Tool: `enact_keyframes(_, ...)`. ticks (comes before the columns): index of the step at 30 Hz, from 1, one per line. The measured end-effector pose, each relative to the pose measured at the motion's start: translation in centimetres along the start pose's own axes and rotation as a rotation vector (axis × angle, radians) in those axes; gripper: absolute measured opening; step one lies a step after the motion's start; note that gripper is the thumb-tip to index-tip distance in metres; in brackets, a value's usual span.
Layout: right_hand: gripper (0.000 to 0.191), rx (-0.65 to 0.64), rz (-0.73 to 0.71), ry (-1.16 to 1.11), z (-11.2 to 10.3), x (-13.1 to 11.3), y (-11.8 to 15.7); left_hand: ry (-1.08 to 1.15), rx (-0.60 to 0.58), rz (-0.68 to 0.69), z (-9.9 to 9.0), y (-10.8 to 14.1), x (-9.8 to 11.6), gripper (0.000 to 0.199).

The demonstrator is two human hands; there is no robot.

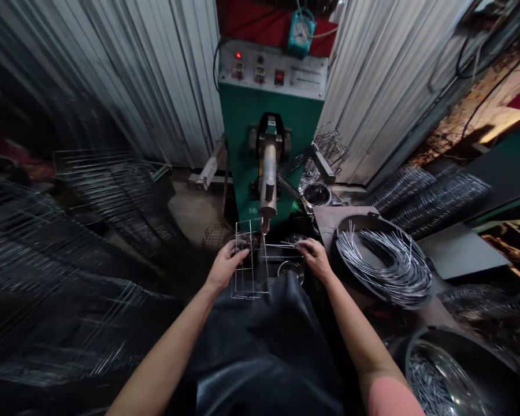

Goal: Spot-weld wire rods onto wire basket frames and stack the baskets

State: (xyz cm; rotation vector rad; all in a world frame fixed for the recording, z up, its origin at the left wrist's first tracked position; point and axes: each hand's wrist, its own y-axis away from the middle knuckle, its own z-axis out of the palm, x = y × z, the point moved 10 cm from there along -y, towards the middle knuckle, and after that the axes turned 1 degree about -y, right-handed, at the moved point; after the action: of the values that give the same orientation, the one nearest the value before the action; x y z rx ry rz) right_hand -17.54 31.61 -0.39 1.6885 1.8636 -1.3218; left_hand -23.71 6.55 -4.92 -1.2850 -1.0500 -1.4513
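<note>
My left hand (pixel 227 266) is closed on the side of a small wire rack (pixel 252 283), an open frame of thin metal rods. The rack stands upright over my lap, its right side at the electrode tip (pixel 265 224) of a green spot welding machine (pixel 238 138). My right hand (pixel 314 257) pinches thin metal wires (pixel 281 246) that point left toward the rack and the tip. Whether the wires touch the rack, I cannot tell. A dark apron (pixel 264 346) covers my lap below both hands.
On the right, a round pan (pixel 344 260) holds bent wires; nearer, a metal bowl (pixel 450 364) holds short pieces. Stacked wire racks (pixel 108 190) fill the left side. A small metal bowl (pixel 301 274) sits below my right hand. A teal clock (pixel 301 32) tops the machine.
</note>
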Motion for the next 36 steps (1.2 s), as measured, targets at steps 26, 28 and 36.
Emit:
enact_keyframes(26, 0.026, -0.078, 0.027, -0.028, 2.0, 2.4, -4.0, 0.106, -0.009, -0.064, 0.3, -2.6, -0.3, 0.035)
enact_keyframes(28, 0.026, -0.079, 0.022, -0.036, 2.0, 2.4, -4.1, 0.115, -0.017, -0.068, 0.4, -2.7, -0.2, 0.036)
enact_keyframes(36, 0.026, -0.093, 0.011, -0.049, 2.1, 2.4, -4.4, 0.135, -0.010, -0.091, 0.2, -3.3, -0.5, 0.033)
